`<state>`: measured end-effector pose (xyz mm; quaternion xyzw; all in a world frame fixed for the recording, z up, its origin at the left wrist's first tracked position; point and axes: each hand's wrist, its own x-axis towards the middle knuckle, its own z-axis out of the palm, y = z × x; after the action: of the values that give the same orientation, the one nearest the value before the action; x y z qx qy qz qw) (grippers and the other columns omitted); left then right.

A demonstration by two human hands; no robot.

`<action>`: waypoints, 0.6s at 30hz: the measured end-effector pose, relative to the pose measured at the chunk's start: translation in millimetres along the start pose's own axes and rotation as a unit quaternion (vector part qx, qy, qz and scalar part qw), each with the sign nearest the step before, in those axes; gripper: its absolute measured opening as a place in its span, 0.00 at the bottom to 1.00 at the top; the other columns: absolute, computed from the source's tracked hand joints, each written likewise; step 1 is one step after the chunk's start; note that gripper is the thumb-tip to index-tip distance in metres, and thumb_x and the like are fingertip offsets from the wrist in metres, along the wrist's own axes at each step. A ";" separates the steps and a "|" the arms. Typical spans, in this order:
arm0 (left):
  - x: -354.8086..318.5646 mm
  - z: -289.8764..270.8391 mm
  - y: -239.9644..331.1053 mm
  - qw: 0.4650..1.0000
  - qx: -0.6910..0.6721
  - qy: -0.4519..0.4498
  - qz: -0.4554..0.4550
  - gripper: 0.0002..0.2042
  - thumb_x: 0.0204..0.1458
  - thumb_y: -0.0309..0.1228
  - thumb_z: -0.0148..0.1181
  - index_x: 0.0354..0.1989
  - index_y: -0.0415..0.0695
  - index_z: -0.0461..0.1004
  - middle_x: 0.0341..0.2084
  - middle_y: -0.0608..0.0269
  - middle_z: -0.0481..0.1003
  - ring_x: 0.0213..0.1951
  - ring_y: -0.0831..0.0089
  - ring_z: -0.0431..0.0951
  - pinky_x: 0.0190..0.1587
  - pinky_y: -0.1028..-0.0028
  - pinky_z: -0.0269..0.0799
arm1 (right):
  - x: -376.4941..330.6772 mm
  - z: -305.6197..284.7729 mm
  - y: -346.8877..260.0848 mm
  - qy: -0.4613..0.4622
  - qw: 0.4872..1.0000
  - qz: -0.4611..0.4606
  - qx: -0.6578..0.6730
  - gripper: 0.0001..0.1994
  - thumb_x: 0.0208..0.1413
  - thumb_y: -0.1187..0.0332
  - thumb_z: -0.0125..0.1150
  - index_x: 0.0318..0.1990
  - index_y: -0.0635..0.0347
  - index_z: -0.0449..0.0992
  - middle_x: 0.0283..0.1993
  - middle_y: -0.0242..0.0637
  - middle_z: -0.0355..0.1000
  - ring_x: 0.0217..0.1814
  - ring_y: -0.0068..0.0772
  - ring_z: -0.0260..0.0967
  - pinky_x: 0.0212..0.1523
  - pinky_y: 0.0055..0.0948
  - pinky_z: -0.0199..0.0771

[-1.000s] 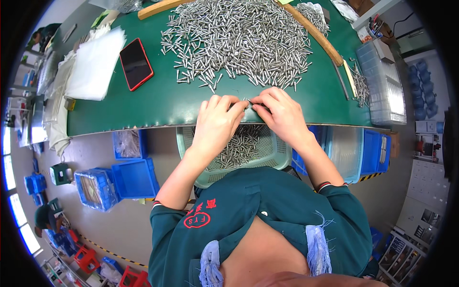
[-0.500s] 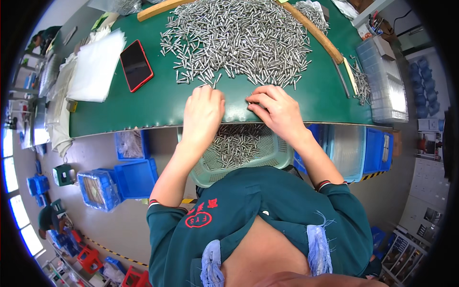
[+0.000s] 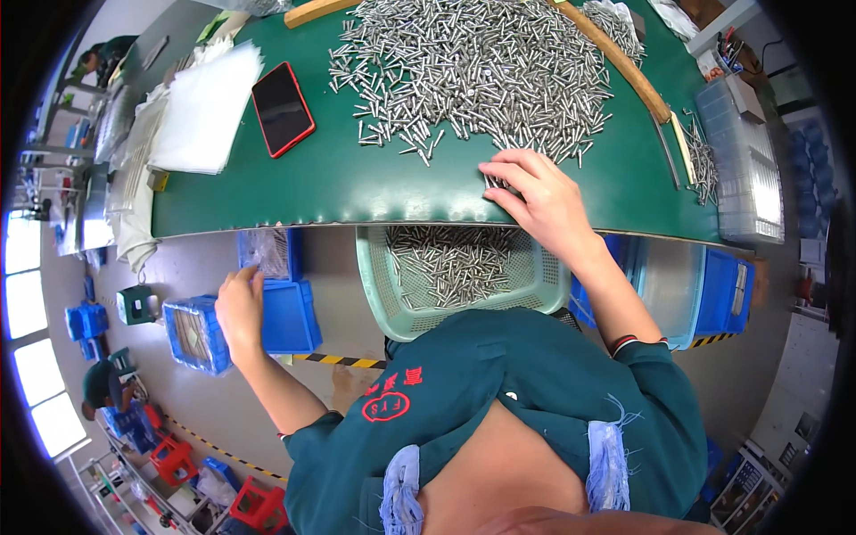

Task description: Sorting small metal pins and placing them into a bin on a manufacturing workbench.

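A wide pile of small silver screws [image 3: 473, 71] covers the far middle of the green table [image 3: 357, 192]. At the pile's near edge, my right hand [image 3: 544, 198] is curled with a few screws [image 3: 496, 181] at its fingertips, just above the tabletop. My left hand [image 3: 241, 310] is off the table to the left, over the blue bins, its fingers curled; whatever they may hold is hidden. Between my body and the table edge, a pale green basket [image 3: 379, 290] holds many more screws [image 3: 459, 267].
A red-edged phone [image 3: 283, 109] and white plastic sheets [image 3: 205, 111] lie on the table's left. Wooden strips [image 3: 624, 67] border the pile. Clear plastic boxes [image 3: 740, 160] stand at the right end. Blue bins [image 3: 290, 316] sit below, left of the basket.
My left hand has left the table edge and swung down and left, over the blue bins. My right hand stays by the pile with screws at its fingertips. The view has shifted slightly.
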<state>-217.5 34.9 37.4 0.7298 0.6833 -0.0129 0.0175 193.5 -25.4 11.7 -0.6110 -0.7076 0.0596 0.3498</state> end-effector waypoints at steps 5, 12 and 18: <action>18.3 -17.4 107.8 0.922 -0.324 0.035 0.209 0.07 0.54 0.25 0.58 0.40 0.41 0.78 0.33 0.55 0.77 0.39 0.59 0.77 0.44 0.67 0.71 | 0.4 4.7 2.3 -0.020 0.999 -0.038 -0.030 0.11 0.49 0.68 0.67 0.42 0.53 0.80 0.45 0.29 0.73 0.42 0.31 0.71 0.40 0.29 0.74; 57.0 19.5 203.0 0.890 -0.238 0.138 0.363 0.09 0.49 0.25 0.60 0.40 0.46 0.78 0.36 0.62 0.73 0.40 0.62 0.73 0.43 0.65 0.71 | -6.1 10.0 0.3 0.022 1.000 -0.017 -0.011 0.10 0.48 0.68 0.67 0.40 0.54 0.79 0.41 0.30 0.71 0.40 0.33 0.70 0.39 0.31 0.73; 43.0 24.8 225.2 0.850 -0.259 0.099 0.447 0.09 0.46 0.22 0.61 0.37 0.44 0.77 0.36 0.62 0.74 0.40 0.61 0.73 0.44 0.66 0.71 | -5.9 9.1 5.9 0.022 1.000 -0.013 0.013 0.11 0.48 0.68 0.67 0.40 0.56 0.78 0.43 0.31 0.71 0.43 0.36 0.70 0.42 0.32 0.73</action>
<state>10.1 61.9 12.6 0.9227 0.2601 0.2466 0.1422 193.2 -26.2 -0.6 -0.5984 -0.7067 0.0511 0.3740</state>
